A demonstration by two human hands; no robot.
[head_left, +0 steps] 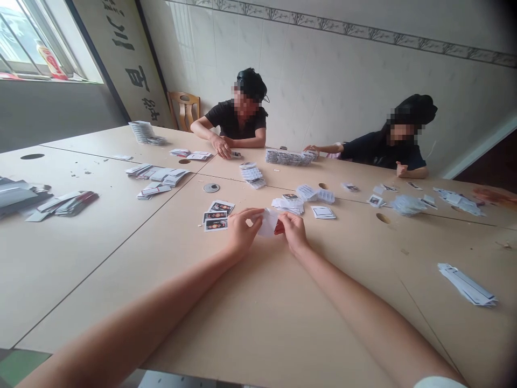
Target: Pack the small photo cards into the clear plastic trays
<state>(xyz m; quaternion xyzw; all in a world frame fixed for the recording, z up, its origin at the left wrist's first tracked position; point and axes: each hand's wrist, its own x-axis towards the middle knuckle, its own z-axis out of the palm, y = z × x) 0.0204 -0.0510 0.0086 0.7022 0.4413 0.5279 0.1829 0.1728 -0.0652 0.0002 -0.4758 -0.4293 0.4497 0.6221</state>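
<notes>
Between my two hands, above the middle of the table, is a small translucent white plastic bag. My left hand pinches its left edge between thumb and fingers. On its right edge, my right hand is closed, with a small dark red patch showing at the fingertips. Just left of my left hand lie several dark printed cards with white borders, partly overlapping. Beyond my right hand sits a loose stack of white packets. A pile of white cards with a black outline lies to its right.
Two people in dark clothes sit across the table, their hands by small packets. A long row of packets stands between them. Paper stacks lie left, clear bags and white strips right. Round holes pierce the tabletop.
</notes>
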